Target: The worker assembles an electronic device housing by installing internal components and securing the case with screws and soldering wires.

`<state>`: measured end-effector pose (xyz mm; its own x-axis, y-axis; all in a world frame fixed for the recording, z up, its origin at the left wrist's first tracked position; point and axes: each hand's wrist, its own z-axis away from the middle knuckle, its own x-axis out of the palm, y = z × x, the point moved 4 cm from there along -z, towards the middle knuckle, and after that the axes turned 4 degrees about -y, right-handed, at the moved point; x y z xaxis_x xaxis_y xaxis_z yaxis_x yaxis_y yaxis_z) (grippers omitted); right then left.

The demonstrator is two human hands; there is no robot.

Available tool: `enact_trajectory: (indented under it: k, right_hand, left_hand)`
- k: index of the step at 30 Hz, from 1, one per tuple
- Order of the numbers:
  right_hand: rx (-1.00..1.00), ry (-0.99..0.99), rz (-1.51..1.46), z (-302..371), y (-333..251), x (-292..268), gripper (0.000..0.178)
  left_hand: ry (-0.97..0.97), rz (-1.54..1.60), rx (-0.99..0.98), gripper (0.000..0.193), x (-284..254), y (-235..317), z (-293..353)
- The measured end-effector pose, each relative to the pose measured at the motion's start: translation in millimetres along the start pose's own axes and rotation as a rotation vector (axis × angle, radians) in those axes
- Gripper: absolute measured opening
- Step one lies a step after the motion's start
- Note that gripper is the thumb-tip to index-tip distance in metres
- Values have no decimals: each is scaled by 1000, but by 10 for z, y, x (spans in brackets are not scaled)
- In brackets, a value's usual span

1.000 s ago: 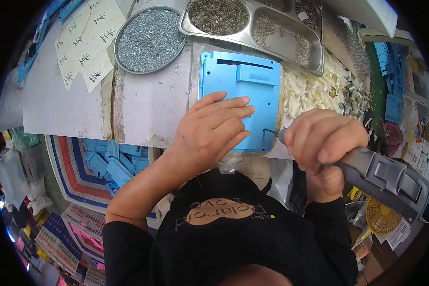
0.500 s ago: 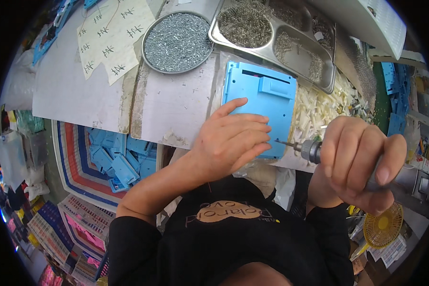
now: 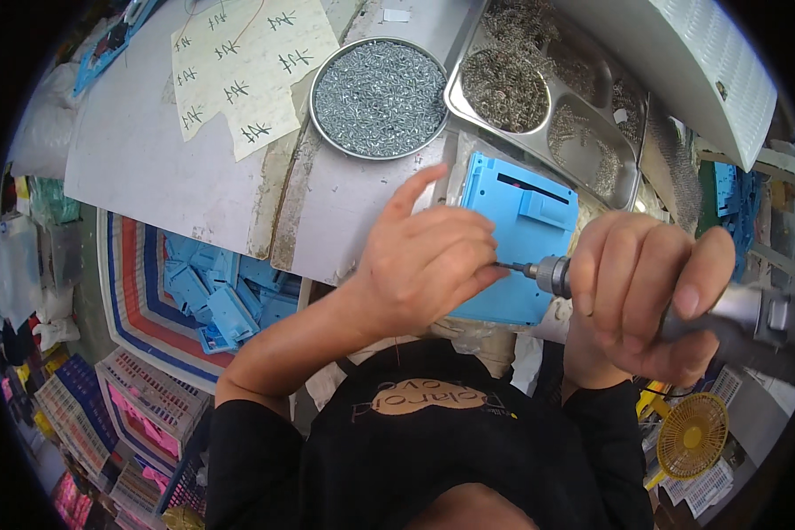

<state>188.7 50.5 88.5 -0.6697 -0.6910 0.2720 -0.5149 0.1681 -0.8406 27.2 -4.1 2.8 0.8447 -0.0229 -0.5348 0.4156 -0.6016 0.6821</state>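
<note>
My right hand (image 3: 649,287) is wrapped round a grey power screwdriver (image 3: 552,276), its bit pointing left. The tip of the bit meets the thumb and fingertips of my left hand (image 3: 433,256). Those fingertips are pinched together, while the little finger sticks out away from them. Whatever is between them is hidden or too small to name. Behind the left fingers lies a flat light-blue plastic housing (image 3: 526,243) with a dark slot and a raised block; the bit is above its surface.
A round metal dish (image 3: 380,99) of small silvery pieces stands beyond my left hand. Farther right is a compartmented steel tray (image 3: 455,93) of small metal parts. A striped bag (image 3: 137,291) at left holds several blue plastic parts (image 3: 212,291). A yellow fan (image 3: 693,435) sits lower right.
My left hand has lifted off the blue housing and pinched its fingertips at the bit. The screwdriver has come left to meet them. The whole view has shifted, with the table lower and rightward.
</note>
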Motion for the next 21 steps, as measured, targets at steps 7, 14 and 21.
enact_trajectory:
  k: [7,14,21]
  right_hand:
    - [-76,35,114,-283,459,-373,20]
    - [-124,88,109,-362,588,-394,11]
    - [-64,139,275,-313,697,-363,10]
  left_hand:
    - [-11,-714,-342,11,-523,-968,-257]
    - [53,-632,-295,8,-453,-999,-224]
    - [125,-568,-218,9,-457,-893,-217]
